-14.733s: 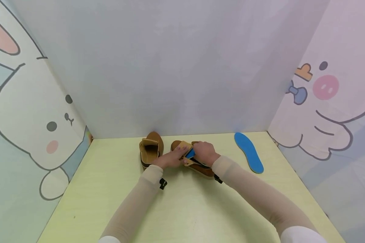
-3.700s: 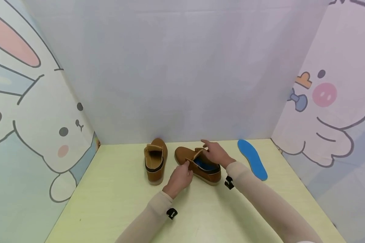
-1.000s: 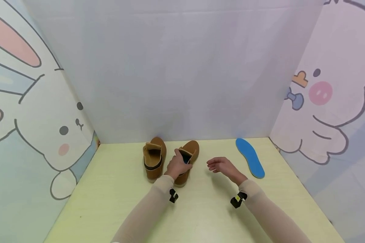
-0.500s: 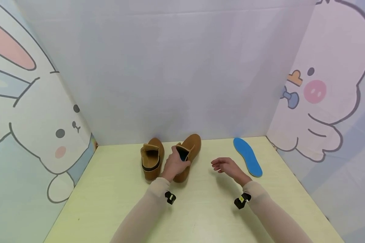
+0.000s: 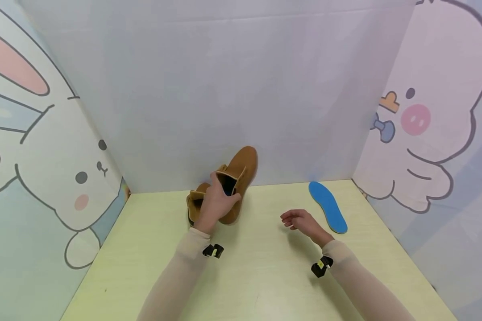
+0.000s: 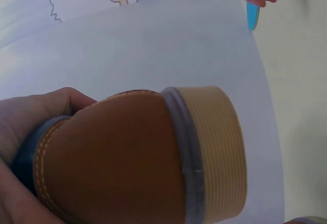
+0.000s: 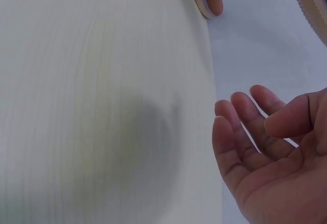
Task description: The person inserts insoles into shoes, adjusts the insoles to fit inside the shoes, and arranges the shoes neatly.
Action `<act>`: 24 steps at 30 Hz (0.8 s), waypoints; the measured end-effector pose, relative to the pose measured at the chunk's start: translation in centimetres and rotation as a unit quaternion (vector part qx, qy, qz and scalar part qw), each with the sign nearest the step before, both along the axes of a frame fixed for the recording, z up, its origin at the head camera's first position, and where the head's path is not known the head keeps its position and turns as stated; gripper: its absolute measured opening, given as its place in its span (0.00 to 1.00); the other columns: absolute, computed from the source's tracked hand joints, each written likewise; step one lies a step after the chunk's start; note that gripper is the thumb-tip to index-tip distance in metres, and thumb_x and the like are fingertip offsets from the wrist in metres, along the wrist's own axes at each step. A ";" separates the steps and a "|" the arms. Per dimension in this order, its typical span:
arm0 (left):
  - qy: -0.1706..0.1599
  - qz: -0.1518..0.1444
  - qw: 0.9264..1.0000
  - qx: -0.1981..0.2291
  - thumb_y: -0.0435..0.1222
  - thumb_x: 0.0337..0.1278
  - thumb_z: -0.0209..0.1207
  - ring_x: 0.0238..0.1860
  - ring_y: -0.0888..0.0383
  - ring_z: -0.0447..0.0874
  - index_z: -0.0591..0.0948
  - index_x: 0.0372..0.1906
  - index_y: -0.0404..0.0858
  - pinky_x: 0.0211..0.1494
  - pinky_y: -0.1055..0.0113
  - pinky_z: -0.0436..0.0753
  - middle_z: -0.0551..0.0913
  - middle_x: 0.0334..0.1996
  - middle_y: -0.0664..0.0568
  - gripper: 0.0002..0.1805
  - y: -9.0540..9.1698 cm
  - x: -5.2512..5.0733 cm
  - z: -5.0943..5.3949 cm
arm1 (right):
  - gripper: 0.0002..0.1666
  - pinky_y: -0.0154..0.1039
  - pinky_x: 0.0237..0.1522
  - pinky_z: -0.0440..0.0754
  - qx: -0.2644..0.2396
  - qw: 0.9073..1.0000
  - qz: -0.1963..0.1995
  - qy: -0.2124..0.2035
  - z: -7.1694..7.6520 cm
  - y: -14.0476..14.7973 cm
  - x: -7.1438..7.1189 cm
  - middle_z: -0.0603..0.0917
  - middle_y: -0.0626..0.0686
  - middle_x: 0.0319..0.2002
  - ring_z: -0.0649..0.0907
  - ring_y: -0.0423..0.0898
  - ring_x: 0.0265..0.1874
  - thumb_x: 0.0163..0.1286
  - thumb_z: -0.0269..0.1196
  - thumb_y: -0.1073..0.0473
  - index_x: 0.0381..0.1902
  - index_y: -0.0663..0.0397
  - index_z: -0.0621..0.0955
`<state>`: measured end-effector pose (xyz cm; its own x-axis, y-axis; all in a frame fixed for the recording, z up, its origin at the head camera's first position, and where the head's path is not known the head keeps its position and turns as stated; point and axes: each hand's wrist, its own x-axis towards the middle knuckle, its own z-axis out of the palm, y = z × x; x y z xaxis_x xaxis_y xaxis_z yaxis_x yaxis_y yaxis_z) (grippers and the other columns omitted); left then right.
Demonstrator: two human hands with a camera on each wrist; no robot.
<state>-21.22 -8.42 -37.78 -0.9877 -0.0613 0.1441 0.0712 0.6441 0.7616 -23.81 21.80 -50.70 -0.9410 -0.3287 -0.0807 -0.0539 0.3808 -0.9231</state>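
My left hand point(image 5: 214, 203) grips a brown shoe point(image 5: 245, 167) by its ankle opening and holds it off the table, toe toward the back wall. In the left wrist view, the shoe's stitched heel point(image 6: 112, 152) and ribbed tan sole point(image 6: 219, 152) fill the middle. Partly hidden behind that hand, a second brown shoe point(image 5: 193, 206) stands on the table. My right hand point(image 5: 301, 221) hovers over the table with nothing in it; its fingers point(image 7: 245, 106) are loosely bent in the right wrist view.
A blue insole point(image 5: 328, 207) lies flat on the pale table point(image 5: 257, 276), right of my right hand. Behind the table rises a plain pale wall point(image 5: 233, 89). Cartoon-printed panels point(image 5: 425, 156) flank both sides.
Seconds ago both hands worked at the shoe on the table, a blue insole inside it. Since then my left hand has turned it, lifted it and moved it left; my right hand let go and withdrew.
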 end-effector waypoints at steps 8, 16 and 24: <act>0.043 0.023 0.999 -0.001 0.41 0.56 0.68 0.39 0.42 0.84 0.49 0.74 0.35 0.39 0.51 0.85 0.79 0.46 0.34 0.50 -2.9 1.0 2.1 | 0.23 0.43 0.46 0.83 0.006 1.000 0.010 -0.001 -0.2 -0.4 0.1 0.83 0.67 0.50 0.84 0.58 0.47 0.71 0.44 0.72 0.57 0.73 0.79; 0.025 0.069 0.997 0.007 0.43 0.58 0.65 0.36 0.39 0.85 0.45 0.77 0.36 0.33 0.52 0.84 0.80 0.45 0.31 0.52 -6.6 1.3 3.0 | 0.22 0.44 0.47 0.82 0.007 1.000 0.023 0.003 0.0 -0.6 0.2 0.83 0.68 0.50 0.84 0.59 0.48 0.73 0.44 0.72 0.57 0.73 0.79; 0.026 0.111 0.993 0.005 0.43 0.61 0.63 0.46 0.30 0.83 0.42 0.78 0.37 0.46 0.41 0.83 0.78 0.51 0.23 0.52 -10.9 1.8 3.4 | 0.22 0.44 0.46 0.82 0.010 1.000 0.011 0.004 -0.2 -0.6 0.2 0.83 0.67 0.49 0.84 0.59 0.48 0.72 0.45 0.72 0.56 0.72 0.80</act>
